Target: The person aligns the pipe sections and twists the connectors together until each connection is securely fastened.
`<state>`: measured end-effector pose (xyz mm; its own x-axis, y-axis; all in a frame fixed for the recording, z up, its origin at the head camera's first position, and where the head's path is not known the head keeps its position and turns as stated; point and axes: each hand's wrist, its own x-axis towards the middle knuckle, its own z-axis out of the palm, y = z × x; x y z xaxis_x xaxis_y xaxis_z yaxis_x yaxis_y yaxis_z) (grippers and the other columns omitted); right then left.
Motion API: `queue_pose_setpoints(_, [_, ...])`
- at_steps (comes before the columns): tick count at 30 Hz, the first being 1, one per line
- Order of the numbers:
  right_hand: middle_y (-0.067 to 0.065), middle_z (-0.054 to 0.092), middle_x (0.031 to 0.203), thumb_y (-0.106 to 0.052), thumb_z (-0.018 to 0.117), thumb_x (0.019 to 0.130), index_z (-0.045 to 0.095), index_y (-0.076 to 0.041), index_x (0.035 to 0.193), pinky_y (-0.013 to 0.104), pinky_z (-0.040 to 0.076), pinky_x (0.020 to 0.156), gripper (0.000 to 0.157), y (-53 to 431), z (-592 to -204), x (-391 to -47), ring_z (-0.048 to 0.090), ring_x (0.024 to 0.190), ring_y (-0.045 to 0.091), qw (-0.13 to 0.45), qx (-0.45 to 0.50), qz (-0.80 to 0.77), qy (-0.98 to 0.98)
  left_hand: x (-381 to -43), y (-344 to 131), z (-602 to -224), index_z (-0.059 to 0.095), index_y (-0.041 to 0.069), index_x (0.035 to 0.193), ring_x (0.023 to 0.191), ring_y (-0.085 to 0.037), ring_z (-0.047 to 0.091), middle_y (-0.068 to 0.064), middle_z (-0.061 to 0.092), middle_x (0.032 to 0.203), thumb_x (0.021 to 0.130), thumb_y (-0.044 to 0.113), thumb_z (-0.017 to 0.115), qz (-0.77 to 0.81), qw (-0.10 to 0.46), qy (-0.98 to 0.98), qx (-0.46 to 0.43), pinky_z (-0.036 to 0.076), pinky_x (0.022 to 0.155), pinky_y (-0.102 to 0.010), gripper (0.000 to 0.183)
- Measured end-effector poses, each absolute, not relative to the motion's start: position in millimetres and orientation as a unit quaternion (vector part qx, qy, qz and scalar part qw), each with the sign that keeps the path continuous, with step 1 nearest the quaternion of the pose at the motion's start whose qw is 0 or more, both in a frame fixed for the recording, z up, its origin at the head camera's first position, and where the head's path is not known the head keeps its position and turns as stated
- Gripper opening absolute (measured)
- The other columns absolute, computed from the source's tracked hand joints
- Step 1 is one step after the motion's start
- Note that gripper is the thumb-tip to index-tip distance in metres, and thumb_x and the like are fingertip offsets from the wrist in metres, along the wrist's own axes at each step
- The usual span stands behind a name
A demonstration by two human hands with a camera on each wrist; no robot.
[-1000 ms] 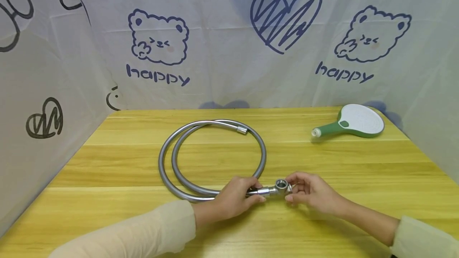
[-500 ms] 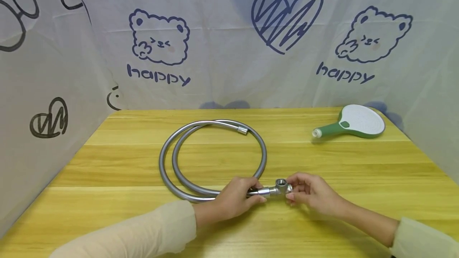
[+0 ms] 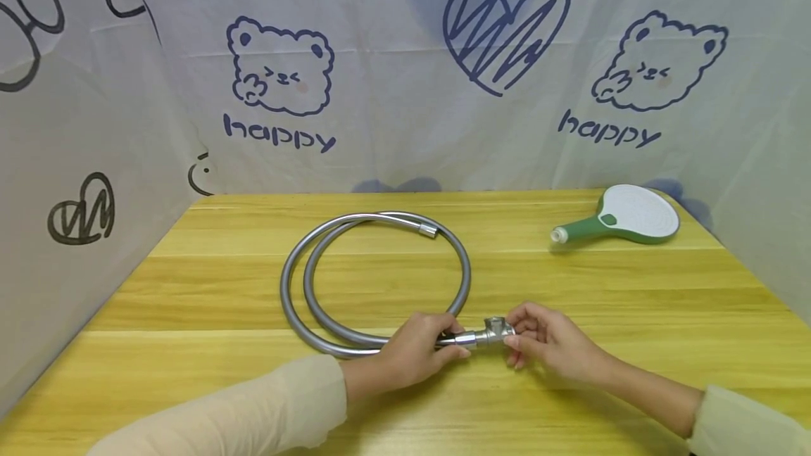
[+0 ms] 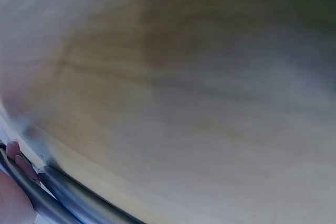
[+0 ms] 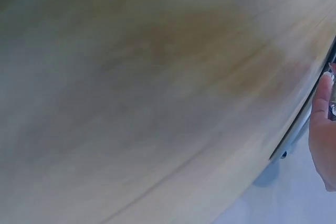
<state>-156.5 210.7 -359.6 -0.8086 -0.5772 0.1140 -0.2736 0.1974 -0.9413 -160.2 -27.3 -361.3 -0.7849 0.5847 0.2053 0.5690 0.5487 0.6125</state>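
Observation:
A grey metal shower hose lies in loops on the wooden table, one chrome end nut free at the back of the coil. My left hand grips the hose just behind its other chrome end, at the front. That end meets a small silver tee fitting with a side outlet. Thumb and fingers of my right hand pinch the fitting's right end, hiding it. In the left wrist view, hose and fingertips show only at the lower left corner. The right wrist view catches part of my right hand at its edge.
A green-handled shower head with a white face lies at the back right of the table. White cloth with drawn bears and hearts hangs behind the table and along its sides.
The tee fitting has turned about the hose's line, its round opening tipping away from the head camera. My right fingers have shifted slightly with it; my left hand stays in place.

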Motion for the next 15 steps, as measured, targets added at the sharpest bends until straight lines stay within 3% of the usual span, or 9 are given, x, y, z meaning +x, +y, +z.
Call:
queue_pose_setpoints(6, [0.032, 0.058, 0.088, -0.001, 0.052, 0.092, 0.045, 0.019, 0.104, 0.030, 0.055, 0.062, 0.025, 208.3, -361.1, -156.0, 0.066, 0.070, 0.011, 0.128, -0.268, -0.573, 0.764, -160.0, -28.2, -362.1, 0.066, 0.005, 0.093, 0.071, -0.001, 0.055, -0.005, 0.070, 0.089, 0.082, 0.020, 0.070, 0.348, 0.010, 0.878, 0.327, 0.045, 0.063, -0.013, 0.019])
queue_pose_setpoints(15, [0.022, 0.050, 0.100, 0.004, 0.058, 0.087, 0.036, 0.017, 0.108, 0.029, 0.056, 0.067, 0.034, 207.0, -361.9, -154.6, 0.066, 0.075, 0.012, 0.135, -0.246, -0.600, 0.749, -159.9, -28.3, -363.9, 0.066, 0.004, 0.094, 0.074, -0.005, 0.059, -0.007, 0.070, 0.090, 0.082, 0.018, 0.070, 0.347, -0.001, 0.878, 0.331, 0.046, 0.065, -0.014, 0.019])
